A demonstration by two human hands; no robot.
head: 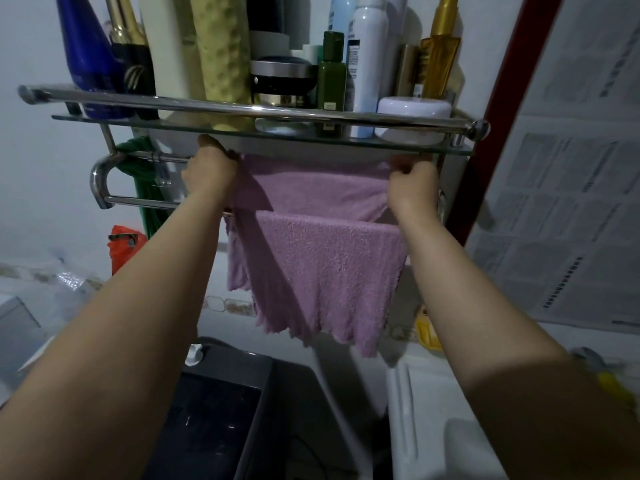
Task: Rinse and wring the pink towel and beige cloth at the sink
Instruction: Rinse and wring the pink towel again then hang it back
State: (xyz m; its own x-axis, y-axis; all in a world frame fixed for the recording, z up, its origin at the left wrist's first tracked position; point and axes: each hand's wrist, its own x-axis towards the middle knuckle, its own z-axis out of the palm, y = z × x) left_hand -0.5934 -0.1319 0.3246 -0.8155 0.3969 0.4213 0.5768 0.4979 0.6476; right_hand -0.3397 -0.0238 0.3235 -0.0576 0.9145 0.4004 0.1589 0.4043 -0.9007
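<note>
Fingers of both the left hand [210, 171] and right hand [412, 180] pinch the top corners of the towel [325, 268], which hangs over a rail [145, 202] just below them, under the shelf [242, 133]. Judging by that, the towel looks finished and is being hung up. No beige cloth is in view, so its state is unknown.

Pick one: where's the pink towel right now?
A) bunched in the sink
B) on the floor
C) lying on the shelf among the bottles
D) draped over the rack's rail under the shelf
D: the pink towel hangs over the front rail below the glass shelf, while the left hand and right hand grip its upper edge at the back rail.
</note>
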